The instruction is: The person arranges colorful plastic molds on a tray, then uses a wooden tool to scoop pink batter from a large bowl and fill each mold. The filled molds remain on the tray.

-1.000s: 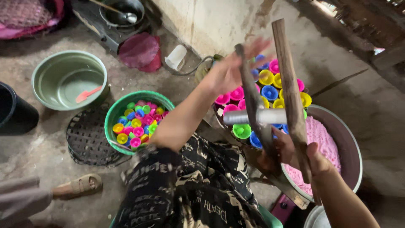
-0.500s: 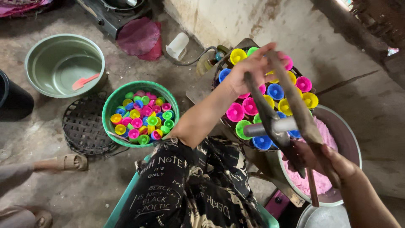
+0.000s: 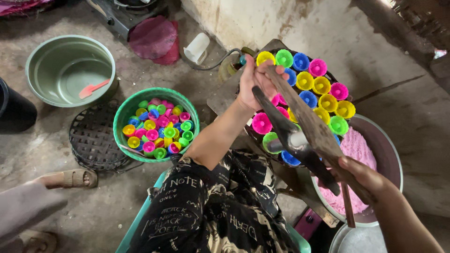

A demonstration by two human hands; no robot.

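I hold a long wooden press tool (image 3: 307,129), two bars with a metal cylinder (image 3: 295,139) between them. My left hand (image 3: 257,82) grips its far end; my right hand (image 3: 361,175) grips the near end. The tool lies slanted over a dark round tray (image 3: 248,133) packed with several small plastic cups (image 3: 309,82) in yellow, pink, blue and green. Beside the tray, under my right hand, a metal bowl (image 3: 391,145) holds a pink mixture (image 3: 358,147).
A green basin (image 3: 123,115) full of coloured cups stands at my left. Farther left are a grey-green basin (image 3: 56,49) with a pink spatula (image 3: 92,88), a black woven mat (image 3: 91,138) and a sandalled foot (image 3: 70,178). A white cup (image 3: 197,47) lies by the wall.
My left hand, with fingers spread a second ago, has closed on the tool's far end. The tool has tilted down across the tray of cups.
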